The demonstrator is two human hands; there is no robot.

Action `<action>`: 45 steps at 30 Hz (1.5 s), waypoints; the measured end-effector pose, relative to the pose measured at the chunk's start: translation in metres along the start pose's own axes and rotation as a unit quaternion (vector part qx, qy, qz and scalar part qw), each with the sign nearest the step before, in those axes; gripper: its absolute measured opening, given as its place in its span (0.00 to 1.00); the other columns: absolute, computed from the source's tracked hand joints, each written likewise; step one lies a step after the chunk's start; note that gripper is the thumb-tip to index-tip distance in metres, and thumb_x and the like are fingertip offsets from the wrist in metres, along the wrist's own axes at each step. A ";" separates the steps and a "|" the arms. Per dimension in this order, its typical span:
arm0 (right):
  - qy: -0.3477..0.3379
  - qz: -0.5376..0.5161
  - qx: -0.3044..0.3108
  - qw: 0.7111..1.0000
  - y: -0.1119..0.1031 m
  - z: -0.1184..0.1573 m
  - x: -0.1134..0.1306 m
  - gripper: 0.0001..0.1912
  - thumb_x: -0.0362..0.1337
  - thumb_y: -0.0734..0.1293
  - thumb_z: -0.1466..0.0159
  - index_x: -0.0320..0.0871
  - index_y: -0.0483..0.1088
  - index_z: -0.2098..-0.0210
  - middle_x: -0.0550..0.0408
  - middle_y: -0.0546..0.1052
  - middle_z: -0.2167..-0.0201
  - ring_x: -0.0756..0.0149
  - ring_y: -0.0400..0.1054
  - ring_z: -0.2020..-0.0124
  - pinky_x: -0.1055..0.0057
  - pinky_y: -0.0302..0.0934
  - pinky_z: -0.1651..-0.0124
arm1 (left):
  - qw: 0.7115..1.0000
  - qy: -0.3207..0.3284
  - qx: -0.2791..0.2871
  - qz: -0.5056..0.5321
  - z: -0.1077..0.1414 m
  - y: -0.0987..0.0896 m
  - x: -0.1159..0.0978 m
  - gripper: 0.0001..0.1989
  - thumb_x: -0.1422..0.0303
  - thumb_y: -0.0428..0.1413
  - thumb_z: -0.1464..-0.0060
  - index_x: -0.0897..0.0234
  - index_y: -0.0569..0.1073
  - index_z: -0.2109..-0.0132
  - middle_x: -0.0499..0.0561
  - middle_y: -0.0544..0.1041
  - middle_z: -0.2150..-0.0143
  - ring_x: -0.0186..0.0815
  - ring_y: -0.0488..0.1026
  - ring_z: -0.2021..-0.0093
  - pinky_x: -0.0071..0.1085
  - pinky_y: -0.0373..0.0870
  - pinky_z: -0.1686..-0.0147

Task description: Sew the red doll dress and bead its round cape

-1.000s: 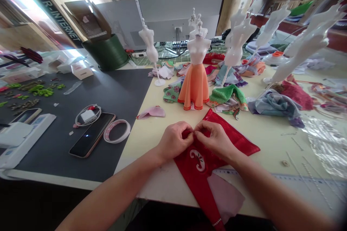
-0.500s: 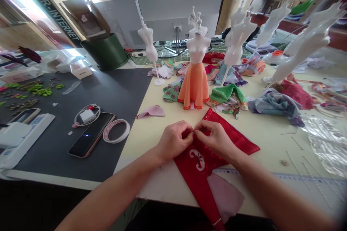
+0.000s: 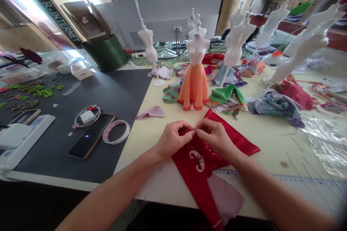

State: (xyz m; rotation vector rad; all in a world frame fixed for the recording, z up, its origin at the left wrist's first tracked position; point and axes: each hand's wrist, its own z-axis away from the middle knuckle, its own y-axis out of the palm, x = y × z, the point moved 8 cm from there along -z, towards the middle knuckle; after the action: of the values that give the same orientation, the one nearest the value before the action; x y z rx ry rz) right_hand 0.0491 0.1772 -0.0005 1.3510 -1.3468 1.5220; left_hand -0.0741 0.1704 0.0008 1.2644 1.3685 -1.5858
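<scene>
Head view: there you go, your left hand [image 3: 173,140] and right hand [image 3: 214,139] are both closed, pinching the red cloth [image 3: 196,173] fingertip to fingertip on the cream table [image 3: 143,140].

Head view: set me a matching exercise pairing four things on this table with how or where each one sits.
Things:
1. red embroidered cloth
2. orange skirt
3. smartphone
4. roll of tape

Places and states:
A. on a white dress form
B. pinched by the left hand and right hand
C. lying flat as a ring
D. screen up on the dark mat

Pairs: 1-B, 2-A, 3-D, 4-C
</scene>
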 end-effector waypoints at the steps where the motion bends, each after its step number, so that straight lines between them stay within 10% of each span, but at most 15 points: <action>1: -0.021 0.032 -0.009 0.999 0.000 0.001 0.004 0.04 0.32 0.62 0.47 0.43 0.66 0.77 0.58 0.71 0.79 0.69 0.63 0.75 0.74 0.56 0.73 | 1.000 -0.001 -0.005 -0.003 0.000 -0.001 0.000 0.07 0.66 0.56 0.50 0.67 0.73 0.69 0.48 0.74 0.73 0.29 0.68 0.74 0.22 0.64 0.74; 10: -0.108 0.164 -0.049 0.979 0.004 0.008 0.017 0.05 0.29 0.61 0.47 0.44 0.65 0.77 0.57 0.70 0.78 0.68 0.63 0.75 0.72 0.56 0.70 | 0.999 0.014 -0.024 -0.021 0.000 -0.002 -0.004 0.04 0.72 0.54 0.54 0.67 0.69 0.74 0.45 0.70 0.77 0.27 0.64 0.77 0.22 0.60 0.77; 15: 0.022 -0.068 -0.012 0.997 0.009 0.003 -0.003 0.04 0.34 0.64 0.48 0.43 0.65 0.78 0.59 0.69 0.79 0.69 0.62 0.76 0.73 0.57 0.72 | 0.997 -0.026 -0.032 0.069 0.000 0.000 0.002 0.03 0.72 0.54 0.55 0.66 0.68 0.75 0.43 0.68 0.79 0.26 0.62 0.78 0.22 0.59 0.78; 22: 0.135 -0.278 0.038 0.950 0.022 0.006 -0.014 0.08 0.38 0.68 0.47 0.41 0.67 0.77 0.58 0.71 0.80 0.71 0.64 0.77 0.73 0.59 0.70 | 0.969 -0.093 -0.015 0.229 -0.001 0.006 0.011 0.06 0.69 0.57 0.57 0.66 0.67 0.74 0.43 0.68 0.80 0.25 0.63 0.80 0.21 0.60 0.78; 38: 0.036 -0.044 0.028 0.998 0.008 0.002 -0.005 0.06 0.34 0.63 0.46 0.40 0.69 0.77 0.57 0.71 0.79 0.70 0.62 0.76 0.76 0.54 0.75 | 0.994 0.071 -0.032 -0.077 0.001 -0.002 -0.014 0.04 0.73 0.53 0.52 0.67 0.69 0.73 0.46 0.70 0.75 0.27 0.65 0.74 0.22 0.62 0.73; 45: 0.077 -0.148 0.044 0.985 0.012 0.002 -0.012 0.06 0.36 0.65 0.47 0.41 0.69 0.78 0.59 0.70 0.81 0.71 0.62 0.78 0.75 0.55 0.74 | 0.999 -0.004 -0.001 0.042 0.000 0.001 0.001 0.05 0.72 0.53 0.51 0.67 0.68 0.73 0.45 0.69 0.77 0.26 0.64 0.76 0.21 0.62 0.75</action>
State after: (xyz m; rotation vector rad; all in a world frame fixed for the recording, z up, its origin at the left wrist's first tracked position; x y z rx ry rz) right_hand 0.0405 0.1742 -0.0152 1.3880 -0.9464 1.4616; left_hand -0.0734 0.1706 0.0000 1.2951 1.2947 -1.5299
